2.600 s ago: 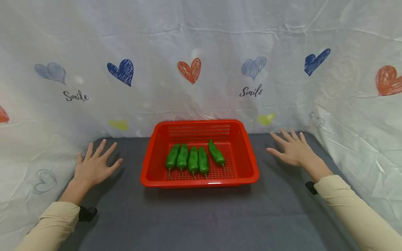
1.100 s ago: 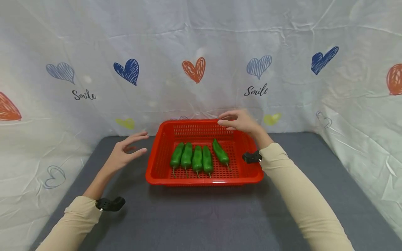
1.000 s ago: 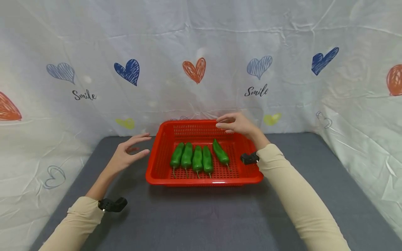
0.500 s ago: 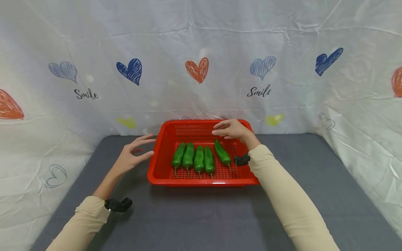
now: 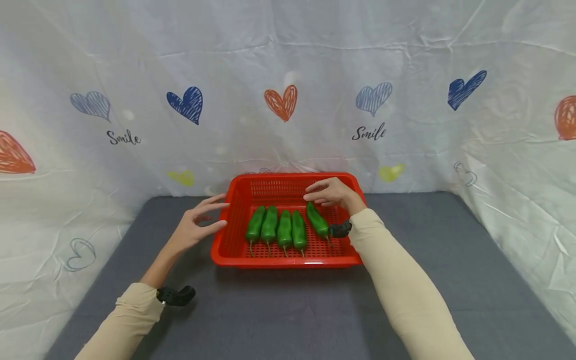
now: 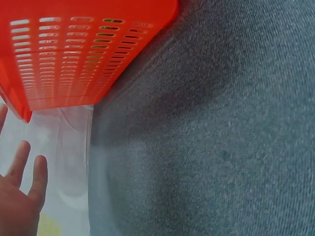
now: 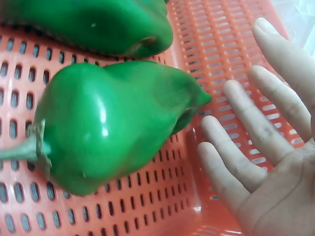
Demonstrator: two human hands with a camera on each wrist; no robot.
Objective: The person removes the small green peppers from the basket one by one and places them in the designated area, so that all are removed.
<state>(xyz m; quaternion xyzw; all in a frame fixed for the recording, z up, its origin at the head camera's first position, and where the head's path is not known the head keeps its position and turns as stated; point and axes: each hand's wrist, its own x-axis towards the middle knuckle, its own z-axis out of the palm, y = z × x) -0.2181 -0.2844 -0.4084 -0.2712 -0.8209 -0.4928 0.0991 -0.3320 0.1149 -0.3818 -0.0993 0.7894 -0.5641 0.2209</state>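
Observation:
A red plastic basket (image 5: pixel 288 263) with slotted walls stands at the middle of the table. Several green peppers lie in it, stems toward the near side; the rightmost pepper (image 5: pixel 317 220) is set a little apart and slanted. My right hand (image 5: pixel 336 192) hovers inside the basket over that pepper's far tip. In the right wrist view its fingers (image 7: pixel 246 110) are spread and stand apart from the pepper (image 7: pixel 108 123). My left hand (image 5: pixel 193 230) is at the basket's left rim, thumb and fingers parted. Whether its fingertips touch the rim I cannot tell.
A dark grey cloth (image 5: pixel 288 310) covers the table. Behind and at both sides hangs a white sheet (image 5: pixel 234 100) printed with hearts, close to the basket's back. Black wrist cameras, such as the left one (image 5: pixel 177 296), stick out from both cuffs.
My hands have come inward from the table's two sides. The right one has reached over the basket and come down toward the rightmost pepper; the left has moved right to the rim.

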